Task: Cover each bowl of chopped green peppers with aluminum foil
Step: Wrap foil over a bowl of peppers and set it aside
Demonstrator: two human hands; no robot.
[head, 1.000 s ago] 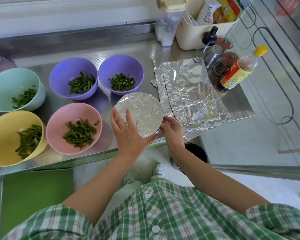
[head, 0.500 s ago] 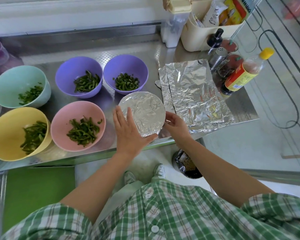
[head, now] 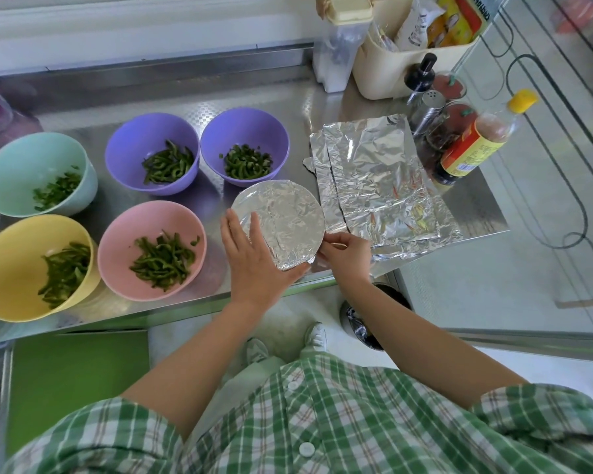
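Hardly anything is shifted since the earlier frame: the foil-covered bowl (head: 285, 213) is still kept at the worktop's (head: 356, 107) near edge, between both hands. Its near-left side is pressed under the flat, straight-fingered left hand (head: 254, 261); foil at its near-right rim is pinched by the right hand (head: 348, 253). Five uncovered bowls are counted to the left: two purple bowls (head: 124, 145), one teal bowl (head: 21, 159), one yellow bowl (head: 14, 244), one pink bowl (head: 144, 220). Foil sheets (head: 380, 176) are stacked just right.

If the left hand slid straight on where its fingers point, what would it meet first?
Beyond the foil-covered bowl it rests on, the left hand would probably meet the right purple bowl, though height is unclear.
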